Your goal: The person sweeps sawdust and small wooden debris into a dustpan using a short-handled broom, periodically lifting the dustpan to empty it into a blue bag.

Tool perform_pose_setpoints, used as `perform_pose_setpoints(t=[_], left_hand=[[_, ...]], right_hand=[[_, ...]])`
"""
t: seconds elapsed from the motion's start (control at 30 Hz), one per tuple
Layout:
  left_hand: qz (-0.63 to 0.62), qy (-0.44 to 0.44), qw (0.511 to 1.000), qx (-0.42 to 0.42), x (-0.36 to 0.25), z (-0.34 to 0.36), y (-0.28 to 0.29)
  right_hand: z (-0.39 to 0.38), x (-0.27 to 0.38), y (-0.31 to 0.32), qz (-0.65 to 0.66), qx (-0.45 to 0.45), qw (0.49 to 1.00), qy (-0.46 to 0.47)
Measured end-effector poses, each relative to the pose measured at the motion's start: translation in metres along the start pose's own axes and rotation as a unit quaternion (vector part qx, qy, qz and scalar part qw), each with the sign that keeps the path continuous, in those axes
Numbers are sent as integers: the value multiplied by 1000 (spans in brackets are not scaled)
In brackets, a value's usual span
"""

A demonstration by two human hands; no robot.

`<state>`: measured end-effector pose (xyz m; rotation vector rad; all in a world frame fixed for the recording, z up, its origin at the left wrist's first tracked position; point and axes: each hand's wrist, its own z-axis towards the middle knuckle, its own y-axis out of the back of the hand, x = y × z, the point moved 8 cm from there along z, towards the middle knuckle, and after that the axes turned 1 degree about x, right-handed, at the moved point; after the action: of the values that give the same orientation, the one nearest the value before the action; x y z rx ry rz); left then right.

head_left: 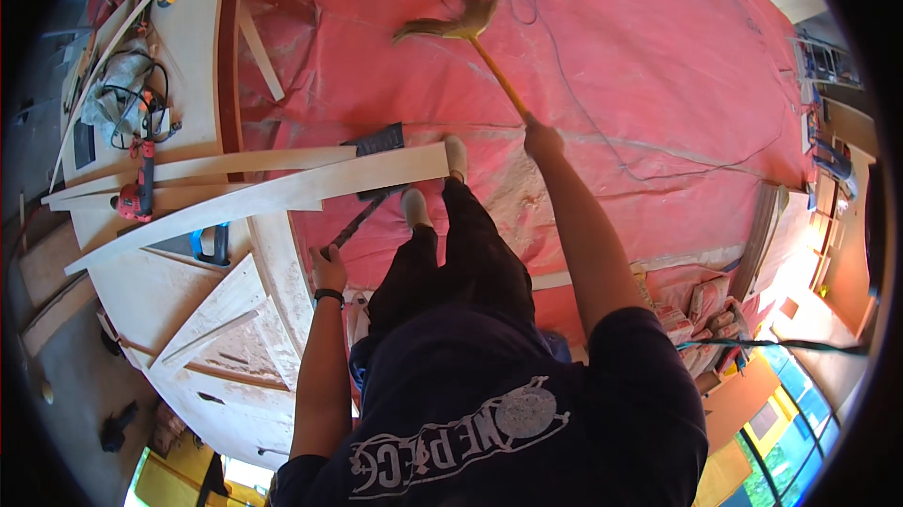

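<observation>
My right hand (pixel 544 138) is closed around the yellow handle of a broom (pixel 499 74). The broom's bristle head (pixel 461 23) is spread out on the red floor sheet, ahead of my feet. Lower on the left, my left hand (pixel 329 268) grips the dark handle of a long-handled dustpan (pixel 358 220). The dustpan's black pan (pixel 380 139) shows beyond my left foot, partly hidden by a pale wooden board (pixel 282 189) that juts across from the workbench. The broom head and the pan are apart.
The workbench (pixel 174 291) on the left carries boards, a red power drill (pixel 139 182), a handsaw with a blue and black handle (pixel 211 244) and plastic wrap (pixel 118 93). A grey cable (pixel 569 93) trails over the red sheet (pixel 658 46). Bags (pixel 710 309) lie at the right.
</observation>
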<state>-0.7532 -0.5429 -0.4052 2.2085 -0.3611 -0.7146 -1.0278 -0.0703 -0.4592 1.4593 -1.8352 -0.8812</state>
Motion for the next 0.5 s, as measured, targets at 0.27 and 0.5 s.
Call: perform_pose_setpoints(t=[0.27, 0.5], left_hand=[[5, 19, 1000, -21, 19, -12, 7], [-29, 84, 996, -6, 45, -5, -26]], right_hand=[[-90, -129, -97, -25, 121, 992, -18], [-232, -170, -7, 263, 138, 907, -298]])
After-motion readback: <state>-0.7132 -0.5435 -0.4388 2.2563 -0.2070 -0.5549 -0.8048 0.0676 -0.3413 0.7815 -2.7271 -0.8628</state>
